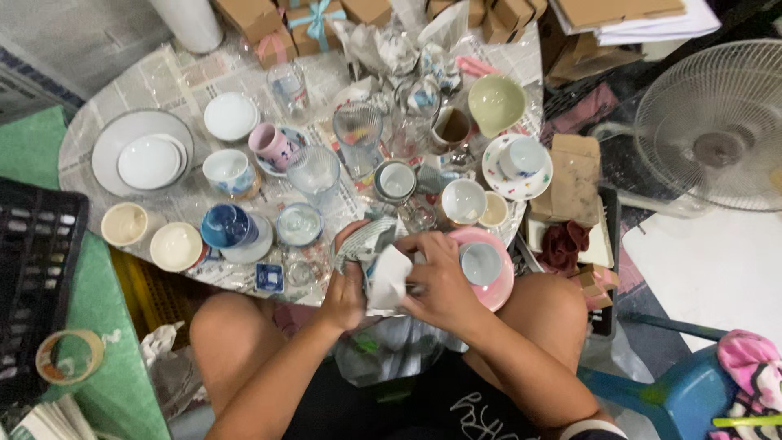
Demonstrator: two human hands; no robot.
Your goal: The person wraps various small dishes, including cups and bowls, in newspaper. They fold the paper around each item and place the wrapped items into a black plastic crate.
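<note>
While we are wrapping a small white cup (pixel 388 277) in paper at the table's (pixel 106 122) near edge, left hand (pixel 346 292) and right hand (pixel 440 281) are both clamping it; a slip risks knocking the crowded pink saucer (pixel 498 289).

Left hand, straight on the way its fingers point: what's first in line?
Likely the clear glass bowl just beyond the left hand, past the paper-wrapped item it holds; depth is unclear from one view.

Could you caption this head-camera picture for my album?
Both hands, left and right, wrap a cup in paper.
</note>
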